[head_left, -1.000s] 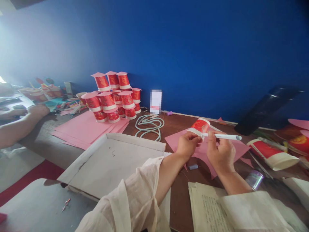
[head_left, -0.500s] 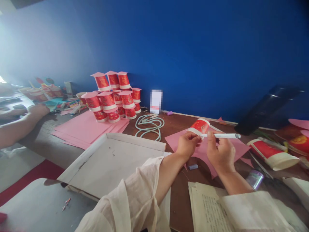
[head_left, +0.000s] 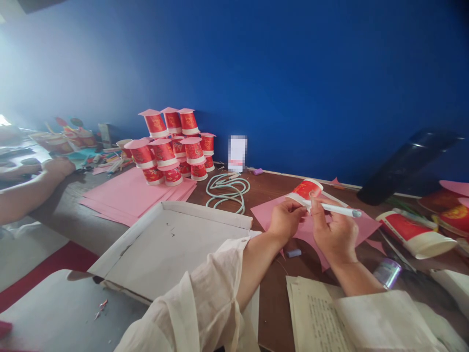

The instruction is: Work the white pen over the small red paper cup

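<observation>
My left hand (head_left: 286,220) grips the rim of a red paper cup (head_left: 306,189) lying on its side over a pink paper sheet (head_left: 322,230). My right hand (head_left: 335,232) is closed round a white pen (head_left: 339,210), whose tip rests against the cup's white rim. Both hands are close together above the brown table (head_left: 271,293). A small grey cap (head_left: 293,253) lies just below my left wrist.
A stack of red cups with pink lids (head_left: 172,146) stands on pink sheets (head_left: 128,195) at the back left. A cardboard box lid (head_left: 168,249), a coiled green cable (head_left: 227,188), open book pages (head_left: 330,313), flattened cups (head_left: 414,234) and another person's arm (head_left: 29,188) surround me.
The pen has tilted down at its far end and its tip has moved onto the cup's rim; the cup shifted slightly to the right.
</observation>
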Demonstrator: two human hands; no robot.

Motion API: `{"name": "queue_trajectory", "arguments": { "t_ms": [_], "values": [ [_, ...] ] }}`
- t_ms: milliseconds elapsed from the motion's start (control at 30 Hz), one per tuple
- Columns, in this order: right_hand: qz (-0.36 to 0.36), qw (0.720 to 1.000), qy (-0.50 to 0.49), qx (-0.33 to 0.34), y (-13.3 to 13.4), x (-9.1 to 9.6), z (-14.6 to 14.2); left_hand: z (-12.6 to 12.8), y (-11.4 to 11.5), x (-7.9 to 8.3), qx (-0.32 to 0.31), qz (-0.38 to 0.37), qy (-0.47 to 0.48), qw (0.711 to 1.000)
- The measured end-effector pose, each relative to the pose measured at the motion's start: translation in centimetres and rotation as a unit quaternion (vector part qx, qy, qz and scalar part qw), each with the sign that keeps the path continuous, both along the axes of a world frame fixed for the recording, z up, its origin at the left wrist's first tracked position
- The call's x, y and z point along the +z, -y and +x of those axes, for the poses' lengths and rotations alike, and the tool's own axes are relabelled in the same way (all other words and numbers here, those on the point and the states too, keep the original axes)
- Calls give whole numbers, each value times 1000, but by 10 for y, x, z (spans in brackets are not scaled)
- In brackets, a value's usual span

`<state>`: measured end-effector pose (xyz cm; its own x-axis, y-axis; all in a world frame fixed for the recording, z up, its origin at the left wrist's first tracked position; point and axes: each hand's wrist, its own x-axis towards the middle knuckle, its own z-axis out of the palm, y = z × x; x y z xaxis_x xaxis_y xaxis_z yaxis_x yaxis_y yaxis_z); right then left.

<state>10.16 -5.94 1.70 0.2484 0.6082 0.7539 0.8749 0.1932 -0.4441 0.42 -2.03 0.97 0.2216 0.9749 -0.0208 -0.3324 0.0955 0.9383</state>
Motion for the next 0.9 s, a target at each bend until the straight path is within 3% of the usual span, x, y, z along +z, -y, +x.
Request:
{"name": "queue_trajectory", "arguments": {
  "t_ms": [500, 767, 900],
  "values": [
    [10, 1000, 13, -6, -1, -1, 1, 0, 1, 1, 4, 7, -14, 1000],
    [-18, 999, 6, 51, -1, -1, -1, 2, -4, -8, -1, 33, -32, 999],
    [-2, 999, 3, 35, -2, -1, -1, 3, -5, -10, -2, 34, -50, 998]
  ]
}}
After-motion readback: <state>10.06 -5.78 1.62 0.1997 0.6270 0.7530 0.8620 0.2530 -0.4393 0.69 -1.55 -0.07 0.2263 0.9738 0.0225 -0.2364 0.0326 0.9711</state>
